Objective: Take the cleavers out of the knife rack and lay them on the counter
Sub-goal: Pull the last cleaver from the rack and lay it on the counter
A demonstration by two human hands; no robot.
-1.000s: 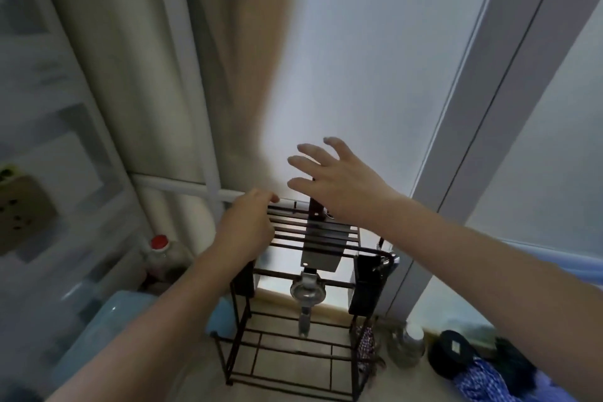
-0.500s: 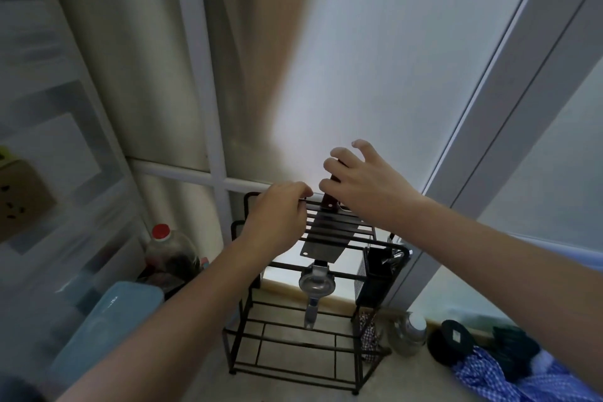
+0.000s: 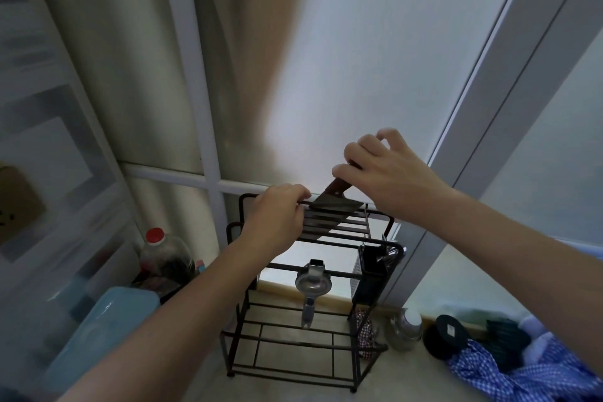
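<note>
A black wire knife rack stands on the counter against the frosted window. A cleaver with a reddish-brown handle sticks up out of the rack's top slots, tilted, its steel blade partly above the bars. My right hand grips the cleaver's handle from above. My left hand is closed around the rack's top bars at the left, just beside the blade.
A metal strainer-like tool hangs from the rack's middle bar. A black cutlery holder is fixed at the rack's right. A red-capped bottle, a blue lid, a small jar and checked blue cloth surround the rack.
My right hand went from open above the rack to gripping the cleaver's handle, and the blade has risen partway out of the slots. My left hand stays on the rack.
</note>
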